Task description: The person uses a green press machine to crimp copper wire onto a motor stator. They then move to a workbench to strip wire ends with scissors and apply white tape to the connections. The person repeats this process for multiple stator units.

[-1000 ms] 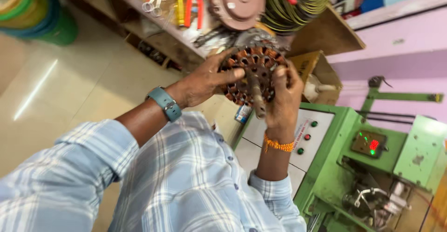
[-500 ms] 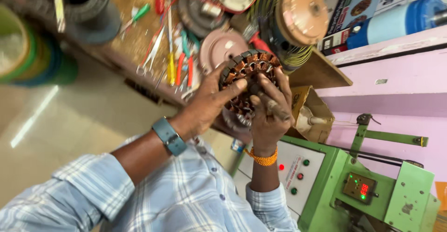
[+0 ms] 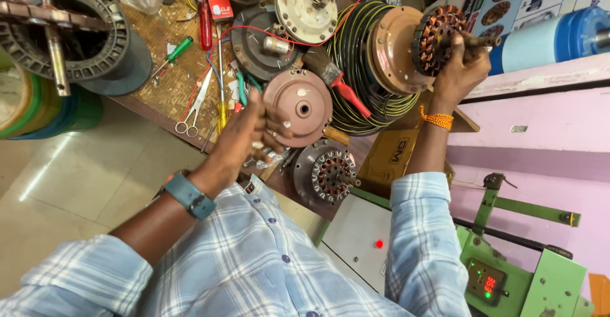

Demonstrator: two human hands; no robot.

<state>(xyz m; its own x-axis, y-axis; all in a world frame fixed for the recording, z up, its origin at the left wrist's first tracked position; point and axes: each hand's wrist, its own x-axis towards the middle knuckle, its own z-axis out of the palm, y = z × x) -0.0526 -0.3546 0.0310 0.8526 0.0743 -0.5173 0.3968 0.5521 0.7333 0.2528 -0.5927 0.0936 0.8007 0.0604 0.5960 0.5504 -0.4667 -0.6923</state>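
Head view showed the right hand [image 3: 460, 69] with its grip closed around the shaft of a wound stator [image 3: 437, 39], fingers wrapped on the axle stub so the copper coils stayed untouched and faced outward. It held the stator raised off the table, up at the right end, close against a round copper-coloured motor cover [image 3: 393, 50] that sat inside a coil of black and yellow wire [image 3: 356, 56]. An orange thread band [image 3: 437, 118] circled that wrist. The left hand [image 3: 251, 132], wearing a blue-grey watch [image 3: 189, 195], hovered with fingers spread wide and holding nothing, just above the cluttered edge of the table [image 3: 159, 94], beside a brown domed cover [image 3: 298, 106]. Below it lay a second stator in its housing [image 3: 327, 172], coils up. Scissors [image 3: 190, 110], a green-handled screwdriver [image 3: 175, 53] and a red-handled brush [image 3: 337, 82] lay scattered nearby, within easy reach. A green machine [image 3: 527, 279] stood at the lower right.
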